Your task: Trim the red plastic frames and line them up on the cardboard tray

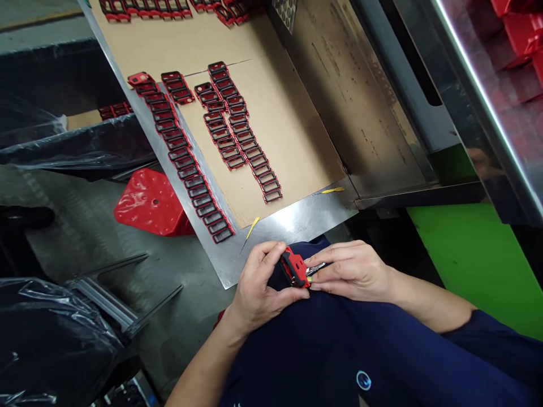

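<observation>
Close to my body, beyond the table's front edge, my left hand [263, 285] is closed around a red and black plastic frame [298, 264], with the thumb and fingers at its ends. The frame is tilted, a red side with small square holes facing up. My right hand [358, 271] pinches a small metal-tipped tool [315, 269] against the frame's right side. A bit of yellow shows by the fingertips; the rest of the tool is hidden, so its exact kind is unclear.
Rows of similar frames [254, 152] lie on the cardboard-covered table [292, 130], with another row [186, 164] along its metal left edge. Two thin yellow-handled tools [253, 227] lie near the front. A red stool [148, 202] stands left; a metal panel [373, 102] rises right.
</observation>
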A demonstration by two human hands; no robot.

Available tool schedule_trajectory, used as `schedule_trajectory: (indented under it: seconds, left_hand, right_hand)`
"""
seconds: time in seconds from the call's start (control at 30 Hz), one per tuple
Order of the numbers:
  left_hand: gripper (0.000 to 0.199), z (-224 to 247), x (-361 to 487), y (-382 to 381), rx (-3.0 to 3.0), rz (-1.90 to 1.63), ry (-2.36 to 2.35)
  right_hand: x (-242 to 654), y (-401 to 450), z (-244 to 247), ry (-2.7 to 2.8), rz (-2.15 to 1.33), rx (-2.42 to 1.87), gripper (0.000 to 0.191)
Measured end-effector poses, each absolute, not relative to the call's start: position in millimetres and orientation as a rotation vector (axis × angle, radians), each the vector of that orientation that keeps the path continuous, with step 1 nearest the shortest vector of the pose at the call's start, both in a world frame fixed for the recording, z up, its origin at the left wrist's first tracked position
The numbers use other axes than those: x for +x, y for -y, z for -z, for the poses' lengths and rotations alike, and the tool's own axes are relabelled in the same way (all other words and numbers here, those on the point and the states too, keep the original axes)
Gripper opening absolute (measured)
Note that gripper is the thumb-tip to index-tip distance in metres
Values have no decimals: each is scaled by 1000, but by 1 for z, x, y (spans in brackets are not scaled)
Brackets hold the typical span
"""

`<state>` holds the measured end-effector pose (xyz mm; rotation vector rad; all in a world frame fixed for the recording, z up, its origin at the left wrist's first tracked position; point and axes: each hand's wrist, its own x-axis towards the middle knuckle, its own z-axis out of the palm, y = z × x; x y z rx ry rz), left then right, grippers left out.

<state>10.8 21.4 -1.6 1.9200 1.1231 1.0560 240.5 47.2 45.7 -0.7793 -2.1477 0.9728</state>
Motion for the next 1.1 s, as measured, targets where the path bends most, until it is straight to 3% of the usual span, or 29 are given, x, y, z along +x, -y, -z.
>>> schedule_trajectory:
  seconds: [0.6, 0.73, 0.93, 1.1]
  left_hand:
    - [89, 3, 7, -18, 1932, -1029, -1188]
    - [83, 12, 7, -14, 1770, -1077, -1176]
    - [72, 27, 9, -5, 1241, -1307, -1044]
    - [64, 31, 8, -2, 1066, -1335, -1033]
  right_hand:
    - [233, -52, -49, 2183, -967, -697, 7]
    - [229, -48, -43, 1896, -1199, -907, 1]
    - [233, -47, -16, 943, -1534, -1420, 30]
    - [239, -49, -2, 989, -1529, -1397, 24]
